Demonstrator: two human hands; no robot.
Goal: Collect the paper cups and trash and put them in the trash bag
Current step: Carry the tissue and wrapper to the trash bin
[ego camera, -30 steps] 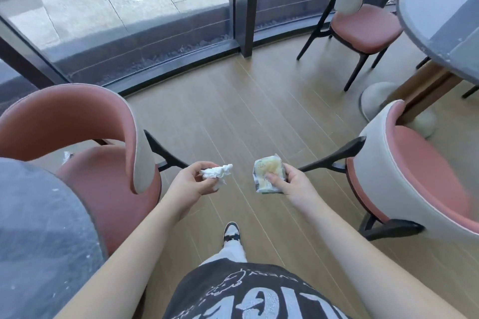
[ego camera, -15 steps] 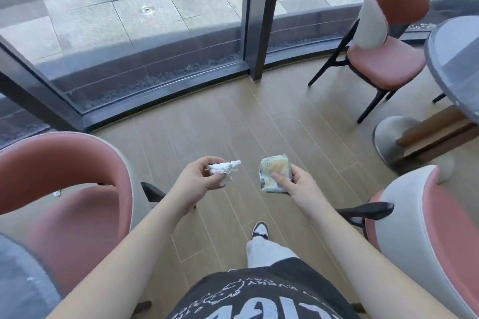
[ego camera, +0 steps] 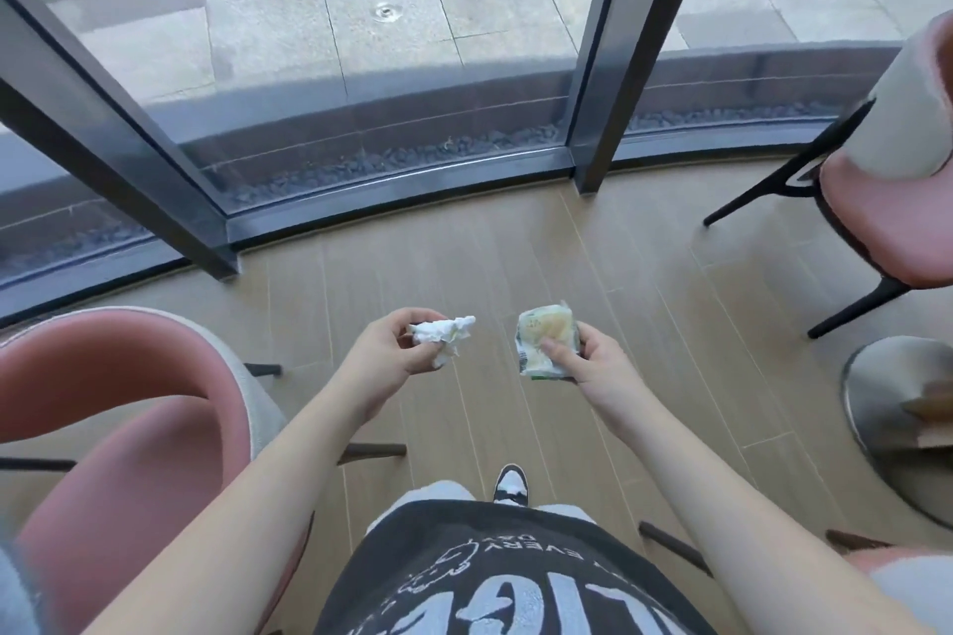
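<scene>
My left hand [ego camera: 394, 348] pinches a crumpled white tissue [ego camera: 444, 333] at chest height over the wooden floor. A yellowish plastic food wrapper [ego camera: 541, 340] sits in my right hand [ego camera: 582, 358], thumb across its front and fingers curled behind it. The two hands are side by side, a short gap apart. No trash bag or paper cup is in view.
A pink chair [ego camera: 129, 428] stands close on my left and another pink chair [ego camera: 892, 201] at the right. A round metal table base [ego camera: 897, 402] sits at the right edge. Curved glass windows with dark frames [ego camera: 603, 67] close off the floor ahead.
The view has swung left toward the window; the round table has left the frame and the right chair has slid to the edge. Both hands keep their hold on the tissue and the wrapper.
</scene>
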